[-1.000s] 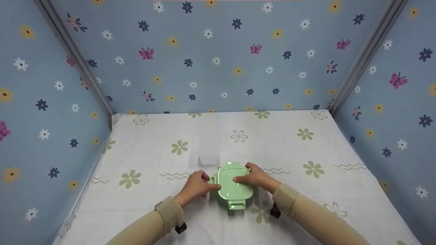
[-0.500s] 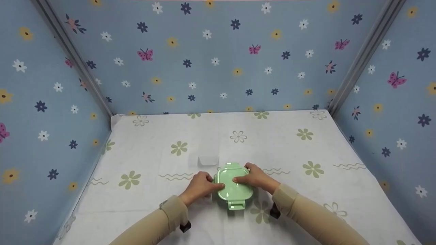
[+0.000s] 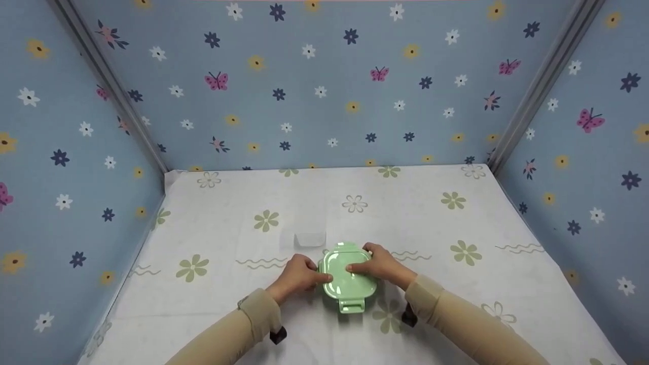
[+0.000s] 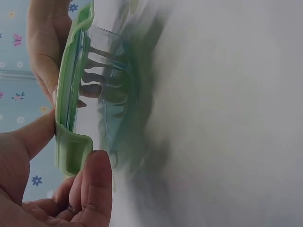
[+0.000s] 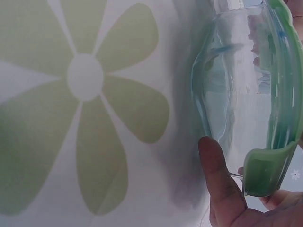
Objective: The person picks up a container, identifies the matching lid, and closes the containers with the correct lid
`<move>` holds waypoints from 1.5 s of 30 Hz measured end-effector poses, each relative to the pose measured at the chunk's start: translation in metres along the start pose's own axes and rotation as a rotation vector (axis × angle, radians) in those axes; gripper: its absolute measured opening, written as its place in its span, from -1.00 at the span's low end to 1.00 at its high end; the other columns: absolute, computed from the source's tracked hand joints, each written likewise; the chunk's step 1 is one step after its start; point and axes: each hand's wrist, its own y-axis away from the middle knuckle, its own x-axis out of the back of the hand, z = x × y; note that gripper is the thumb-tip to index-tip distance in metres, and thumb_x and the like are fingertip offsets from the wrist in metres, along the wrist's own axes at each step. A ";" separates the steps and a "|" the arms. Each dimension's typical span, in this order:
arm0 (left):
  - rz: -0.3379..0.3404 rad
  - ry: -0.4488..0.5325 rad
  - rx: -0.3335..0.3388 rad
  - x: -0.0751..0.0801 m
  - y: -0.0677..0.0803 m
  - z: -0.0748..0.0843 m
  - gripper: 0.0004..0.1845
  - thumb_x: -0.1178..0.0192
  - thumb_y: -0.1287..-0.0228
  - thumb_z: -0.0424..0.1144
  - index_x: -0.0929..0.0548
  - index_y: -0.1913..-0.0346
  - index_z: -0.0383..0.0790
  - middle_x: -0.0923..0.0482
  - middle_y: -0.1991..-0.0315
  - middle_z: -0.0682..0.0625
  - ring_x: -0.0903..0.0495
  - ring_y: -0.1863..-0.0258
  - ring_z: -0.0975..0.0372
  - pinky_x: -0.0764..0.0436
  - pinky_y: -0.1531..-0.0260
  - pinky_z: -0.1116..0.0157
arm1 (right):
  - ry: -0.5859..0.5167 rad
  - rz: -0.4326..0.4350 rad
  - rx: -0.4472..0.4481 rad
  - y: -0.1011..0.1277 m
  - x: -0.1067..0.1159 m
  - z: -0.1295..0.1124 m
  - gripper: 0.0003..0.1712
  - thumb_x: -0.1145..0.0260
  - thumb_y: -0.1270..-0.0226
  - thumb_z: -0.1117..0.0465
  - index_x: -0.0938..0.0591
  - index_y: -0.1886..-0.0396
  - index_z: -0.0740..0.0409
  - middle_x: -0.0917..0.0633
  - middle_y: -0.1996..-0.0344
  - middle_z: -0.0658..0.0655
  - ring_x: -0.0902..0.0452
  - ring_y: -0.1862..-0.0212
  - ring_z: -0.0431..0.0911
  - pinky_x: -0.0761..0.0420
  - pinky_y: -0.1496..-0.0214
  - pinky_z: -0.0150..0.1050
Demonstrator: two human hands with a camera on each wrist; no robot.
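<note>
A food container with a light green lid (image 3: 350,279) and a clear glass body (image 5: 236,90) sits upright on the cloth. My left hand (image 3: 299,274) has its thumb on the lid's left edge, with its curled fingers at the side flap (image 4: 78,153), which is folded down. From the other side my right hand (image 3: 380,263) holds the container, thumb flat on the lid and fingers around the glass wall. The far flap (image 3: 347,247) and the near flap (image 3: 352,306) both stick outward. Through the glass, the right hand's fingers show in the left wrist view.
Behind the container, slightly left, a small clear box-like object (image 3: 310,239) stands on the white flowered tablecloth (image 3: 405,218). Blue flowered panels (image 3: 324,111) enclose the table at the back and both sides, with grey posts (image 3: 537,91) at the corners.
My left hand has moved a little right, against the container. The left flap, which stuck outward a second ago, is now folded down. The right hand has kept its place.
</note>
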 end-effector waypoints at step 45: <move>-0.085 0.139 0.046 -0.004 -0.008 -0.009 -0.65 -0.63 -0.17 -0.19 -0.67 0.22 -0.31 -0.67 0.28 -0.06 -0.69 0.31 0.20 -0.79 0.21 0.25 | -0.002 0.008 0.003 -0.005 0.000 0.002 -0.20 -0.73 -0.15 -0.08 -0.64 -0.21 0.32 -0.76 -0.06 0.29 -0.68 -0.09 0.10 -0.70 -0.26 0.09</move>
